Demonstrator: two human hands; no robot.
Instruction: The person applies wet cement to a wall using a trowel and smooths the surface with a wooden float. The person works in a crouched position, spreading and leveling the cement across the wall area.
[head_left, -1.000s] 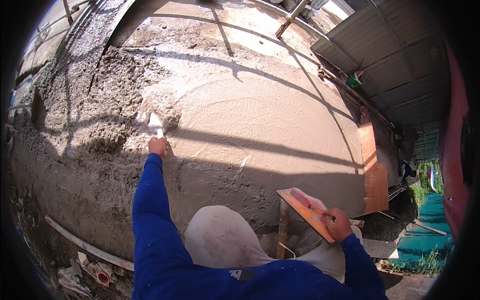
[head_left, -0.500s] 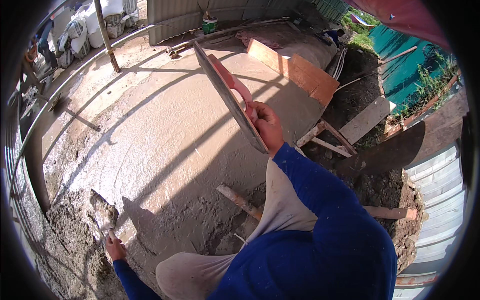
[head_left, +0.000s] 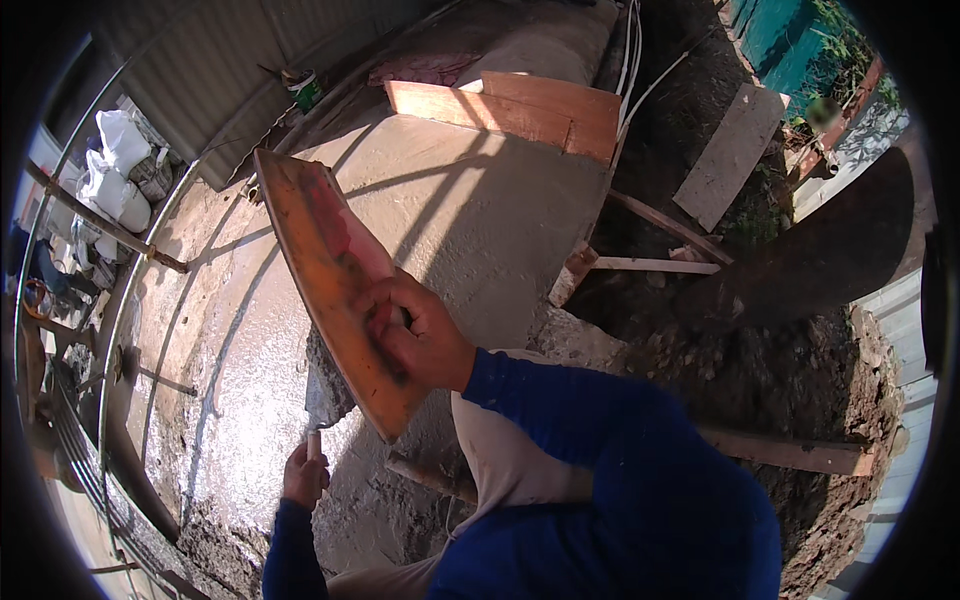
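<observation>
My right hand (head_left: 420,335) is wrapped round the handle of a long hand float (head_left: 310,245), orange-brown with a red handle mount. The float is lifted above the wet concrete (head_left: 240,370) and tilted, its handle side showing. In my left hand (head_left: 304,477), closed round its pale handle, is a trowel (head_left: 328,388) with wet grey mortar on its blade. The trowel's blade lies behind the float's lower part in the picture, partly covered by it. Whether the two tools touch I cannot tell.
Brown boards (head_left: 500,112) stand along the slab's far edge. Timber pieces (head_left: 660,264) and a loose plank (head_left: 732,155) lie at the right over dark soil. White sacks (head_left: 120,165) are piled far left, near a person. Corrugated sheeting (head_left: 200,80) closes off the back.
My right hand has turned the float, so its broad orange side now shows instead of its edge. My left hand has brought the trowel from the lower left close to the float. The view has shifted.
</observation>
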